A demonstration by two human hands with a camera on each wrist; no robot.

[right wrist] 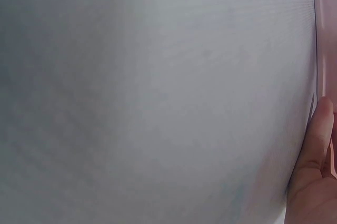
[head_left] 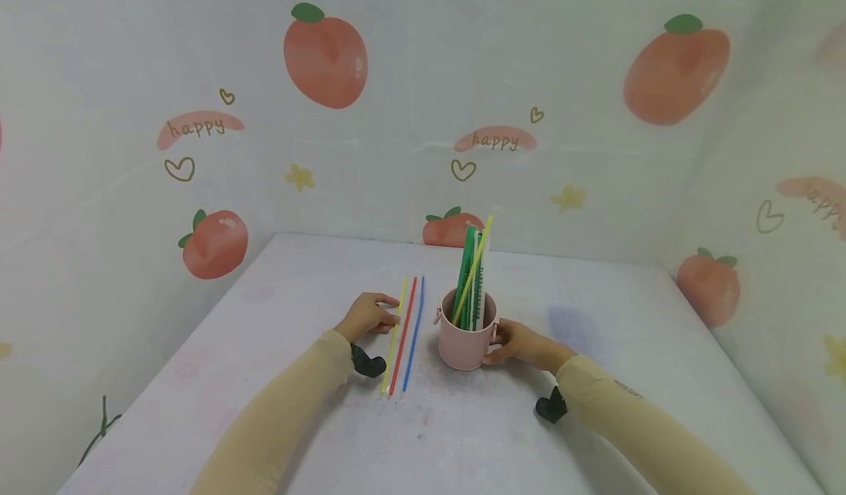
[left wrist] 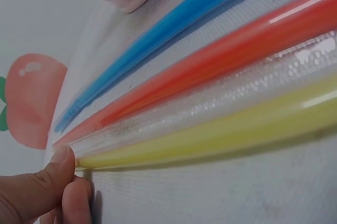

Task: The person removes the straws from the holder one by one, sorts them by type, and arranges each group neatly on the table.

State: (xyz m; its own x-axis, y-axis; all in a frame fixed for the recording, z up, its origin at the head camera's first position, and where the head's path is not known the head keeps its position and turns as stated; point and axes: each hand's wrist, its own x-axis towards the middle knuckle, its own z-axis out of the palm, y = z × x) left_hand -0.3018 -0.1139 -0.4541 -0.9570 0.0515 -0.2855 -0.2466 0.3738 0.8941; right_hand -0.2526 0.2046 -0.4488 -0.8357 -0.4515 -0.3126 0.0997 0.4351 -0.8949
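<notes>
My left hand [head_left: 370, 315] pinches near the far part of a yellow straw [head_left: 393, 348] lying on the table. In the left wrist view, its thumb covers the end of a shiny clear strip [left wrist: 210, 103] beside that straw. A red straw [head_left: 403, 335] and a blue straw [head_left: 414, 333] lie alongside, roughly parallel. My right hand [head_left: 525, 344] grips the right side of a small pink bucket [head_left: 459, 349], thumb low on its wall. Upright in the bucket stand slim green-and-white printed packets [head_left: 476, 282] and another yellow straw [head_left: 487, 225].
The white-covered table [head_left: 423, 451] reaches back to a wall sheet [head_left: 396, 172] printed with peaches, hearts and words. A black wrist strap piece [head_left: 368, 361] hangs beside the left straws. Another black piece [head_left: 551, 405] is under the right wrist.
</notes>
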